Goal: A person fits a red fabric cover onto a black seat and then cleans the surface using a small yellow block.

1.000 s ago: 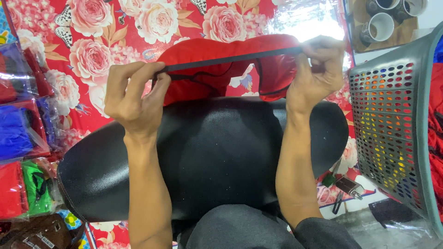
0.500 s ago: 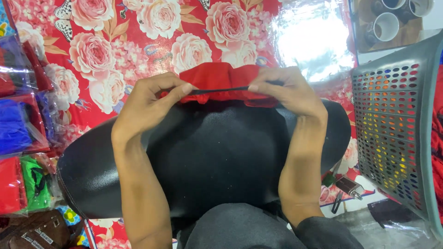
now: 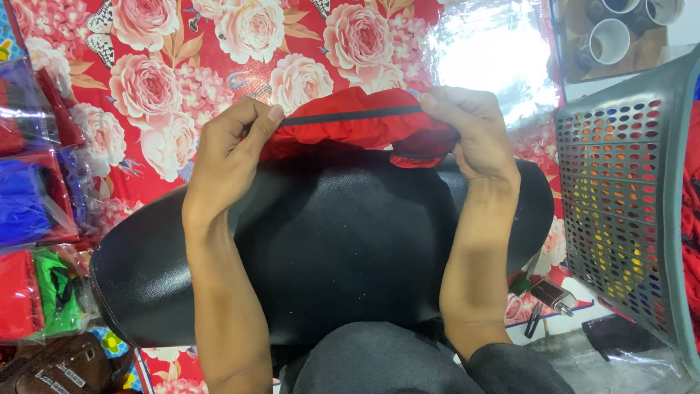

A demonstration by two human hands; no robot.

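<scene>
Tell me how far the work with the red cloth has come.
Done: the red cloth is bunched into a narrow strip with its dark band on top. In hand: the left hand and right hand pinch its two ends, above the far edge of the black cushion. Left: the cushion is bare; the cloth covers none of it.

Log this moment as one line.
left hand: pinching red cloth | right hand: pinching cloth | cloth: bunched over black cushion | right: grey basket
</scene>
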